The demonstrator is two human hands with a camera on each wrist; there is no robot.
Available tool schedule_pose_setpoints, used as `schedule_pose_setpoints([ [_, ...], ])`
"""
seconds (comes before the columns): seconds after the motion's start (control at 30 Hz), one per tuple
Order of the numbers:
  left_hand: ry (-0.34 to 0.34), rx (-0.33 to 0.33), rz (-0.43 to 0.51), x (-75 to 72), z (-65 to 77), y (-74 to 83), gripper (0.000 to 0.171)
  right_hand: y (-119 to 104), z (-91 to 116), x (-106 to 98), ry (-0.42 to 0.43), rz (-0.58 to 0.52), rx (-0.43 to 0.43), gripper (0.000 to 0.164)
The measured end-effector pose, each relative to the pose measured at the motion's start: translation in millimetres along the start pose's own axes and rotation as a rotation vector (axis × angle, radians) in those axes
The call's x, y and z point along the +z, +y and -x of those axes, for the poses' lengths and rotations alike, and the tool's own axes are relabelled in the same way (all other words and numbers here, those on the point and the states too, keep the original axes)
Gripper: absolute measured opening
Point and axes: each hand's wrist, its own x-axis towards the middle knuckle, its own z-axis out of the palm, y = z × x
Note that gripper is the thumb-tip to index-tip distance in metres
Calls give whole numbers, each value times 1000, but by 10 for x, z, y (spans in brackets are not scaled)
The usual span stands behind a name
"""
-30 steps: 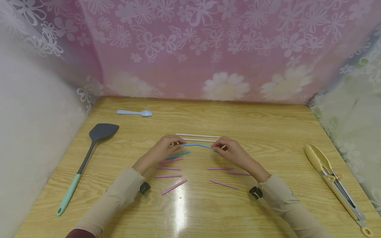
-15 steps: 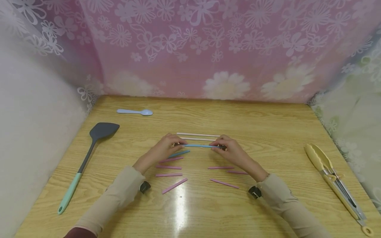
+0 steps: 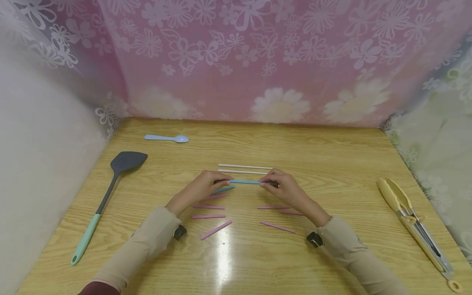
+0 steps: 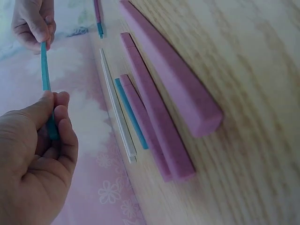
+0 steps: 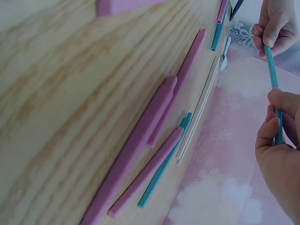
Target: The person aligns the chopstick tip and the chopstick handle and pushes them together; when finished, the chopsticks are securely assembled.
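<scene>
A slim blue stick [image 3: 245, 181] runs straight across between my two hands, above the table. My left hand [image 3: 200, 185] pinches its left end with thumb and fingers, and my right hand [image 3: 287, 186] does the same at the right end. The right wrist view shows a faint mark across the stick [image 5: 273, 72] between the hands. Another blue stick [image 3: 223, 190] lies by my left hand, partly hidden by it. On the right side, a further blue stick [image 5: 164, 161] rests beside a pink one. Two longer white sticks [image 3: 245, 166] lie just beyond the hands.
Several short pink sticks [image 3: 216, 230] lie on the left, and more pink sticks [image 3: 277, 227] on the right. A spatula [image 3: 129, 162] and a light blue spoon [image 3: 180, 139] lie at the left. Yellow-tipped tongs [image 3: 389, 194] lie far right. Floral cloth [image 3: 236, 82] hangs behind the table.
One second ago the blue stick was bent at a joint in its middle; now it is straight. My right hand has shifted slightly left.
</scene>
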Motion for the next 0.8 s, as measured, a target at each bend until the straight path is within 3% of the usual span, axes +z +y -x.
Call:
schedule_pose_setpoints([
  [0.2,49,82,-17,11,11,-11,24,-35,-4,6,28,1,-13,10],
  [0.4,71,123,-19,3,30,-9,24,-45,-15,32,62,-8,-50,10],
  [0.67,69,98,-24,-32,6,15,24,-51,-41,7,73,7,-117,9],
  [0.8,63,69,-27,-56,-17,36,25,-23,-58,-27,62,16,-161,17],
])
